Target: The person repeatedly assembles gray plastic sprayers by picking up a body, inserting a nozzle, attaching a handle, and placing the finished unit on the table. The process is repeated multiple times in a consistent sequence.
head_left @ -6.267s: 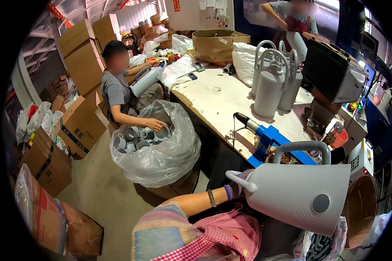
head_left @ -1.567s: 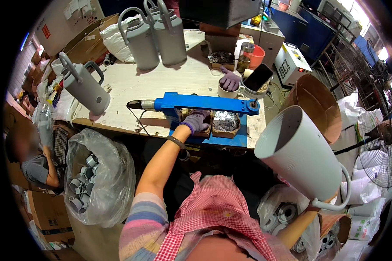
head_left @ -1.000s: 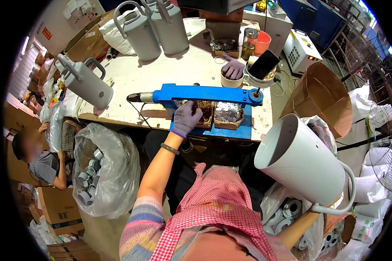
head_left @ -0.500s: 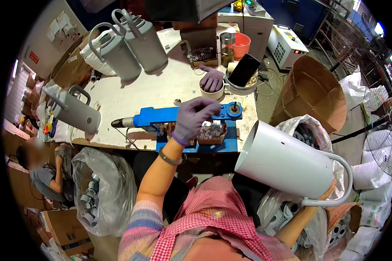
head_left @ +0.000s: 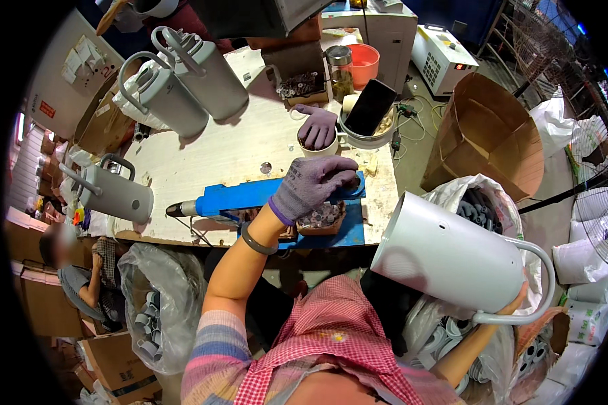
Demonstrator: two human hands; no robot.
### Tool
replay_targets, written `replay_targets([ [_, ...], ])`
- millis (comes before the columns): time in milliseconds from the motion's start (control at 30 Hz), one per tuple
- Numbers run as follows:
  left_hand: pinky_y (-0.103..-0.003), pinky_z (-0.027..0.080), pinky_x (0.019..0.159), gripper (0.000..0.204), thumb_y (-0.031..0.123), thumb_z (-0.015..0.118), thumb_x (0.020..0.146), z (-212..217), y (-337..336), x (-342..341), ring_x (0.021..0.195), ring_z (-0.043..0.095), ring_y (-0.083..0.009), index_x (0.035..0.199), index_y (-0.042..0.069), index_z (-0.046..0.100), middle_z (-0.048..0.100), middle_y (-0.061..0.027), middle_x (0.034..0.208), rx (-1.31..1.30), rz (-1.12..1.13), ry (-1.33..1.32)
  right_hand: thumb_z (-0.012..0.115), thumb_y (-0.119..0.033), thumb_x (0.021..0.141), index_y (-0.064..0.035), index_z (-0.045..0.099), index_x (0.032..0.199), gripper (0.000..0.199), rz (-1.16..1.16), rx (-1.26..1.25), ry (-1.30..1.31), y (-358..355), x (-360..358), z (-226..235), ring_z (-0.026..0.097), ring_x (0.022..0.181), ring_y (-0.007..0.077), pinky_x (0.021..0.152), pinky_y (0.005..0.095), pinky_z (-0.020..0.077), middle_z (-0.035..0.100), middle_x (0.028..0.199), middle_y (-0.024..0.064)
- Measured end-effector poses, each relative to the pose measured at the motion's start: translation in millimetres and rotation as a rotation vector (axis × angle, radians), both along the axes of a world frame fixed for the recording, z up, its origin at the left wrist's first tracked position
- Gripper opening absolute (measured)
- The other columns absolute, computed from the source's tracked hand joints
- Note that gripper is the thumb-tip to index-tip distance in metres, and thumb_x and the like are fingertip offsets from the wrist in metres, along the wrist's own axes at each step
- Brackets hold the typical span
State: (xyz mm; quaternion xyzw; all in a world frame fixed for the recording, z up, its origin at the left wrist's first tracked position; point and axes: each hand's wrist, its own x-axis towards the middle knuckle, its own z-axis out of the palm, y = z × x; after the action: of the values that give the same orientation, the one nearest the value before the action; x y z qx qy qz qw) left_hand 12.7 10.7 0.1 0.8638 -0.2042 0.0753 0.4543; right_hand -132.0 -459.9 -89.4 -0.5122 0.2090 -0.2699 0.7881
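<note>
jug (head_left: 463, 263): white, tilted, open mouth toward the person, low right, off the counter (head_left: 236, 152) | right hand (head_left: 520, 297): mostly hidden, at jug's handle, grip cannot be told | left hand (head_left: 314, 185): gloved, fingers curled shut above blue tool (head_left: 250, 196); contents not visible | beyond: more jugs (head_left: 182, 81), cup (head_left: 317, 142)

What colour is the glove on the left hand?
Grey with a purple cuff, on the left hand in the head view.
</note>
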Motion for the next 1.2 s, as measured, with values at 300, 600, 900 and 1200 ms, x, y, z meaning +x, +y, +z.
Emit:
replay_targets([
  [300, -0.028, 0.055, 0.077, 0.024, 0.010, 0.068, 0.090, 8, 4, -17, 0.084, 0.069, -0.0190, 0.113, 0.002, 0.068, 0.072, -0.0108, 0.092, -0.005, 0.034, -0.236, 0.042, -0.033, 0.100, -0.0008, 0.051, 0.129, 0.044, -0.064, -0.488, 0.020, -16, 13, -30, 0.059, 0.110, 0.0228, 0.095, 0.0355, 0.0504, 0.059, 0.125, 0.0136],
  [600, -0.041, 0.048, 0.095, 0.037, 0.026, 0.055, 0.094, -117, 26, -52, 0.111, 0.061, -0.0336, 0.127, 0.009, 0.059, 0.063, -0.0181, 0.121, 0.542, 0.108, 0.236, 0.061, -0.015, 0.094, 0.0001, 0.042, 0.130, 0.043, -0.203, -0.850, 0.065, -45, -4, -53, 0.061, 0.105, 0.0248, 0.087, 0.0371, 0.0559, 0.055, 0.125, 0.0177],
  [900, -0.040, 0.052, 0.085, 0.027, 0.029, 0.061, 0.092, -150, 42, -53, 0.096, 0.066, -0.0291, 0.114, 0.017, 0.071, 0.070, -0.0116, 0.103, 0.410, 0.214, 0.118, 0.055, -0.023, 0.097, -0.0041, 0.043, 0.130, 0.040, -0.106, -0.858, -0.032, -31, -10, -59, 0.062, 0.102, 0.0235, 0.084, 0.0363, 0.0567, 0.057, 0.122, 0.0157],
  [1200, -0.035, 0.053, 0.066, 0.021, 0.032, 0.073, 0.082, -122, 49, -70, 0.070, 0.068, -0.0248, 0.090, 0.013, 0.076, 0.070, -0.0087, 0.076, 0.522, 0.410, 0.083, 0.039, -0.040, 0.102, -0.0065, 0.054, 0.120, 0.040, -0.137, -0.426, 0.078, -29, -6, -56, 0.063, 0.097, 0.0203, 0.081, 0.0338, 0.0562, 0.064, 0.113, 0.0091],
])
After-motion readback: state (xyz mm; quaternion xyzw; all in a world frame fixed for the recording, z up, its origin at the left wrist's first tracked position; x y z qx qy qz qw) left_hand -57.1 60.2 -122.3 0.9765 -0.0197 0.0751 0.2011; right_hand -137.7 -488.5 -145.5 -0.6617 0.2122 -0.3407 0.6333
